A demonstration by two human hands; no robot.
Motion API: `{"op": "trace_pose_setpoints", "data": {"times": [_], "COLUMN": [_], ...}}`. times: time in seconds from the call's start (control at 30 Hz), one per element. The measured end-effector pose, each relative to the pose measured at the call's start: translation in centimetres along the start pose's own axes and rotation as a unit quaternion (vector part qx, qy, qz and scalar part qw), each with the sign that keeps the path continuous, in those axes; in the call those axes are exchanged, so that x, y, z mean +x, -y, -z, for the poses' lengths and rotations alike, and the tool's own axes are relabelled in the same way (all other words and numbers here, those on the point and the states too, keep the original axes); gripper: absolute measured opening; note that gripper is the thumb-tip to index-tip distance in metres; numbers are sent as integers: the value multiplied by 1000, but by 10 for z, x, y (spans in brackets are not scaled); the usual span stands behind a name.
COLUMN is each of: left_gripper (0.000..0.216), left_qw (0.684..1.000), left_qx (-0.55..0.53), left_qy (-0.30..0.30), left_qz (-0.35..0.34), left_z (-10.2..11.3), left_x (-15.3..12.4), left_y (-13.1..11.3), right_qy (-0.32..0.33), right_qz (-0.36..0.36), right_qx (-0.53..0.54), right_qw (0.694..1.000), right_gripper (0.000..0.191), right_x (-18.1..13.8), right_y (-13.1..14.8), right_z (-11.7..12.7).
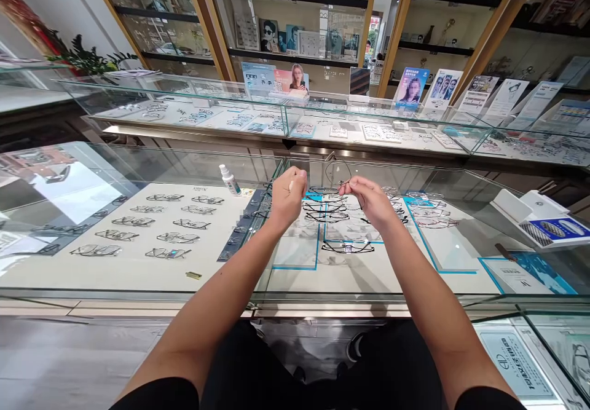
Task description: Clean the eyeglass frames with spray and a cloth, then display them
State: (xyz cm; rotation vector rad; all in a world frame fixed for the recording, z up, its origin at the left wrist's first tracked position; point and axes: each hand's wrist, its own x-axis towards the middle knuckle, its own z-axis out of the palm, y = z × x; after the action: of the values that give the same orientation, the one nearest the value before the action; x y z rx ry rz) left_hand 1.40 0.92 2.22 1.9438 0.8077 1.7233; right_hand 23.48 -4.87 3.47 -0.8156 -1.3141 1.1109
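My right hand pinches a pair of thin-rimmed eyeglasses by one side, holding them up above the glass counter. One round rim shows against the glass behind. To the left of them, my left hand is closed in a fist, apart from the glasses. A small pale bit shows at its fingers, too small to name. A white spray bottle stands on the counter left of my left hand. Below both hands, dark-framed eyeglasses lie in the display case.
Rows of eyeglasses fill the left part of the case. An open white box with blue-and-white contents sits at the right. Behind is a second glass showcase with upright cards. Shelves line the wall.
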Motion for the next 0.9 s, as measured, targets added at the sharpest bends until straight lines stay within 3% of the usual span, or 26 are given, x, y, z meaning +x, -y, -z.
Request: {"op": "trace_pose_setpoints", "data": {"times": [0.1,0.17,0.37,0.6,0.73,0.9], "left_gripper": [54,64,68,60,64,65], "left_qw": [985,969,944,935,932,928], "left_qx": [121,180,240,229,249,216], "left_qy": [-7,16,70,17,-24,-93], "left_qz": [-120,-168,-215,-269,-262,-290], "left_z": [2,3,4,1,1,15], "left_x": [-2,-1,-1,-3,-1,28], "left_y": [-2,0,10,11,7,-17], "right_qy": [21,39,63,55,-9,-146], "right_qz": [-3,-8,-11,23,119,262], "right_qx": [-46,-78,-123,-176,-233,-321], "right_qw": [999,996,990,983,965,898], "right_gripper": [27,27,25,37,46,43], "right_x": [0,-1,-2,-6,-14,-19], "right_y": [3,6,14,20,28,54], "right_z": [3,4,5,4,2,-1]}}
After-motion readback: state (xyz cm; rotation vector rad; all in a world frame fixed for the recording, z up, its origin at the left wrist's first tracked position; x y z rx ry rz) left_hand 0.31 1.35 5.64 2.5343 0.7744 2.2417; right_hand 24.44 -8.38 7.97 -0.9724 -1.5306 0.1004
